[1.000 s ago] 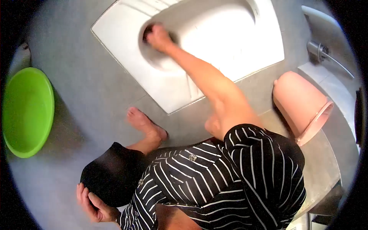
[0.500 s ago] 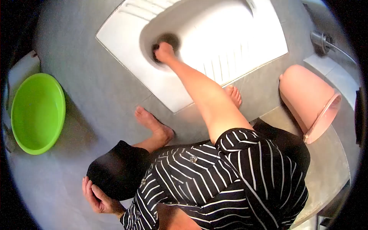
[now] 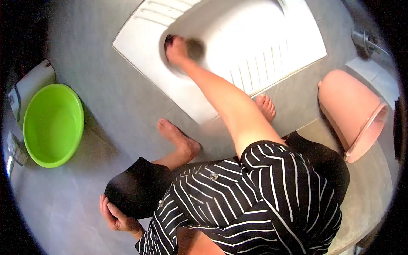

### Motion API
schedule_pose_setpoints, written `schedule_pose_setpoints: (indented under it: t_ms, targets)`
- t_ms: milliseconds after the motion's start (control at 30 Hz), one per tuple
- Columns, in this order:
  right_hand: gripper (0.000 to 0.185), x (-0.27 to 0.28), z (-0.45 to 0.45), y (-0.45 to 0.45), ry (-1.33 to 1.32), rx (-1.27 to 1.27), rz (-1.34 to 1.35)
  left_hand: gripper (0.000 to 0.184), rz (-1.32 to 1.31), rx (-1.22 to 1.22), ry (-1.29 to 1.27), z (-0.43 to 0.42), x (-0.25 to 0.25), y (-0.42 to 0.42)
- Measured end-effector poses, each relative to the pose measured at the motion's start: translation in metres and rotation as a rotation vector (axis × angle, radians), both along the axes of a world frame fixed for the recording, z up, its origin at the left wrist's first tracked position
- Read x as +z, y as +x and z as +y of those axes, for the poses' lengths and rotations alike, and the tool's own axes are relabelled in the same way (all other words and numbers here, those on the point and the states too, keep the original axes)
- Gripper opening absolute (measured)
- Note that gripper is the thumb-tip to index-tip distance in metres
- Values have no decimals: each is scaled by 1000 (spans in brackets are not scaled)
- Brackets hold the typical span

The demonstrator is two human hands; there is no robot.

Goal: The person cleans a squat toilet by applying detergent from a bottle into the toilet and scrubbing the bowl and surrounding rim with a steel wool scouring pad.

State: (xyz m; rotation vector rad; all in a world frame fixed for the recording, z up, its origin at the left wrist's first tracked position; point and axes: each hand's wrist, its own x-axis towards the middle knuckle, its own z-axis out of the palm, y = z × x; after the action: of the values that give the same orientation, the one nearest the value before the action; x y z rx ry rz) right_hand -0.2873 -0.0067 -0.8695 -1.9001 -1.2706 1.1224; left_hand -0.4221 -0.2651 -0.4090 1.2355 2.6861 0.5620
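Note:
My right hand [image 3: 177, 52] reaches down into the white squat toilet [image 3: 293, 51], against the wall of the bowl beside the dark drain hole [image 3: 195, 49]. Its fingers are closed, and a small dark patch shows at their far edge; I cannot make out what it is. Down at the lower left, my left hand [image 3: 120, 219] rests against my black-clad left knee [image 3: 138, 187]. The fingers of that hand are stretched out and hold nothing.
A green basin [image 3: 53, 125] stands on the grey floor [image 3: 91, 51] at the left. On the right, a pink bucket [image 3: 350, 110] lies tipped on its side. My bare feet are close to the toilet's near edge.
My right hand has shifted left within the bowl, from over the drain hole to the side wall, uncovering more of the hole. The whole view has drifted slightly. My left hand stays at the knee.

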Motion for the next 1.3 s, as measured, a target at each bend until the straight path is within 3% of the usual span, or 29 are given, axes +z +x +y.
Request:
schedule_pose_setpoints:
  t_ms: [100, 200, 300, 400, 467, 533, 567, 667, 700, 767, 800, 867, 933, 1000, 1067, 1167, 1267, 1300]
  targets:
    - [36, 10, -17, 37, -139, 712, 42, 22, -14, 1, 10, -1, -4, -4]
    - [35, 21, -17, 79, -345, 1110, 109, 22, -22, 1, 25, 4, -7, -8]
    - [39, 43, 4, 81, -466, 1223, 97, 22, -9, -18, 4, 10, -3, -3]
    - [33, 25, 19, 58, -483, 848, 382, 22, 9, -31, -16, 12, 2, -4]
    - [26, -22, 36, 31, -412, 124, 797, 22, 19, -30, -23, 10, 1, -4]
    - [21, 15, 62, 60, -310, -238, 1412, 23, 43, -33, -36, 8, 5, -2]
    - [21, 19, 57, 62, -250, -267, 1400, 24, 38, -15, -44, 7, 9, -1]
    - [23, 30, 24, 57, -421, 79, 1117, 25, 30, 34, -39, 9, 7, 5]
    - [29, 43, 12, 64, -452, 457, 739, 25, 42, 37, -55, 9, 9, 6]
    - [31, 29, 12, 92, -538, 1200, 457, 25, 50, 36, -66, 10, 11, 6]
    - [18, 40, 13, 112, -629, 1328, 507, 25, 46, 43, -64, 10, 9, 6]
    - [21, 52, 23, 129, -1126, 1221, 501, 25, 44, 57, -66, 10, 11, 4]
    - [21, 31, 17, 132, -617, 1396, 694, 25, 28, 73, -39, 10, 11, 6]
    - [21, 19, 17, 124, -438, 1277, 712, 25, 37, 65, -41, 13, 12, 10]
    - [21, 50, 16, 78, -619, 904, 574, 25, 58, 43, -93, 15, 18, 11]
    - [20, 31, 18, 39, -481, -35, 1201, 25, 64, 32, -83, 14, 17, 12]
    - [26, 37, 5, 41, -612, 405, 845, 26, 76, 55, -81, 4, 16, 4]
    - [26, 36, 0, 52, -457, 825, 589, 26, 67, 59, -77, 4, 13, 2]
